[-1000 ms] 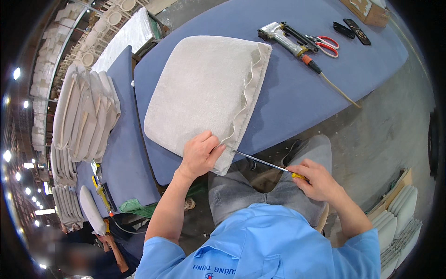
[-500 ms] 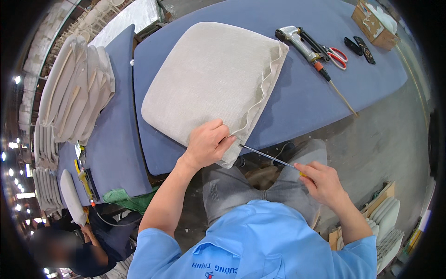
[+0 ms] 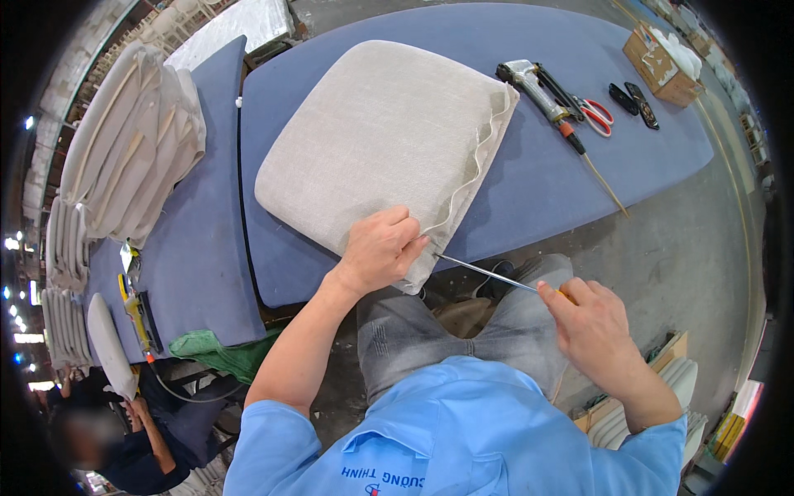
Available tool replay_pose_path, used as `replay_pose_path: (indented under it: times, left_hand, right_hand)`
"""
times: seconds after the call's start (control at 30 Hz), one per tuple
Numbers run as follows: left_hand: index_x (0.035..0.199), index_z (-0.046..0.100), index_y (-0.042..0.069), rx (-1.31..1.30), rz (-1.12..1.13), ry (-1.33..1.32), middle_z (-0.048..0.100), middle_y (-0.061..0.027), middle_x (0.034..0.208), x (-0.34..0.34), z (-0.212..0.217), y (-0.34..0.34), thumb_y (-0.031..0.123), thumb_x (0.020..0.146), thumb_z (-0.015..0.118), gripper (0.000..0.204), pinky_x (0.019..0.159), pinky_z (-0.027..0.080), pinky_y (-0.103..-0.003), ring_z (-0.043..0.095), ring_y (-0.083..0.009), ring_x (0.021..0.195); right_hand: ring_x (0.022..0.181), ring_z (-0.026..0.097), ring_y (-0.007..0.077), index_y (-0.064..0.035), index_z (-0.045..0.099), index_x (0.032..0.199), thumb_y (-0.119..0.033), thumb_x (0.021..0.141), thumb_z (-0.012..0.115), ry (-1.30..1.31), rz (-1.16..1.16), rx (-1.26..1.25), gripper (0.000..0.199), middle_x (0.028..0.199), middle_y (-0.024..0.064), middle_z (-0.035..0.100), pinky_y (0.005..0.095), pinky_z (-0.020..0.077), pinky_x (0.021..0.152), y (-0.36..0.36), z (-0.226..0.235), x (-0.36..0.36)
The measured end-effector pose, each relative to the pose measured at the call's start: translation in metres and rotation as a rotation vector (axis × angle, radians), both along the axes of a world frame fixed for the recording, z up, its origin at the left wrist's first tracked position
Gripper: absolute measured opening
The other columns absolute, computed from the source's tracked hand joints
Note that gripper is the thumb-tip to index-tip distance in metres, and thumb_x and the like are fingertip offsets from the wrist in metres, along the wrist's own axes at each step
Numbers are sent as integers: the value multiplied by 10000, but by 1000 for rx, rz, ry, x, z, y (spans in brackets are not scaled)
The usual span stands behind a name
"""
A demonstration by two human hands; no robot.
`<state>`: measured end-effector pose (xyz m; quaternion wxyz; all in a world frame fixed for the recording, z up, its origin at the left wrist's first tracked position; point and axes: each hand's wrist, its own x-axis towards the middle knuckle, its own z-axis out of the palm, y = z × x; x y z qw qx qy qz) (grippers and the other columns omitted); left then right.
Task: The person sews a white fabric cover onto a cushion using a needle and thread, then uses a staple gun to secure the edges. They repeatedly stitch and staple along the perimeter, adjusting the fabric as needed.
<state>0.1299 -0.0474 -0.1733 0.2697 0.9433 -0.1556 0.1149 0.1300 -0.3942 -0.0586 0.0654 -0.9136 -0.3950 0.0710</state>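
A pale grey fabric-covered seat cushion lies on the blue padded table, its near right corner overhanging the front edge. Along its right side runs a loose, wavy edge of fabric. My left hand is closed on the fabric near that corner, thumb and fingers pinched together. My right hand grips a screwdriver by its mostly hidden yellow handle. The long metal shaft points left, and its tip meets the cushion's edge just beside my left fingers. Whether the tip is under the fabric, I cannot tell.
On the blue table lie a staple gun with a hose, red-handled scissors and two small black objects. A cardboard box stands beyond. Stacked cushions fill the left; a co-worker sits below them.
My right hand has turned slightly on the screwdriver handle and shifted a little to the right. The left hand keeps its pinch at the cushion's corner. The whole view has shifted slightly.
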Motion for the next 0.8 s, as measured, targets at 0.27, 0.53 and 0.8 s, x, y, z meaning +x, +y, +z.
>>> replay_pose_path:
  times: [0.27,0.53,0.8]
  left_hand:
    - [765,579,67,-36,-2,-19,543,-86,784,0,-3,-1,202,906,764,269,627,470,-417,602,-292,709]
    - [757,570,71,-57,25,-37,534,-82,777,-1,-3,-1,199,893,773,275,615,462,-419,593,-289,697]
    - [745,560,72,-46,28,-33,536,-83,769,1,0,-2,192,893,770,283,606,447,-417,583,-289,686]
  right_hand:
    - [791,587,259,-28,710,1304,-17,769,696,-152,132,-162,535,922,76,591,401,485,697,21,28,2]
    - [808,642,296,-77,727,1283,9,829,737,391,-159,300,462,918,107,626,427,521,689,-20,-59,10]
    - [784,669,296,-90,749,1251,18,864,737,82,-65,436,402,957,110,692,401,543,709,-27,-122,9]
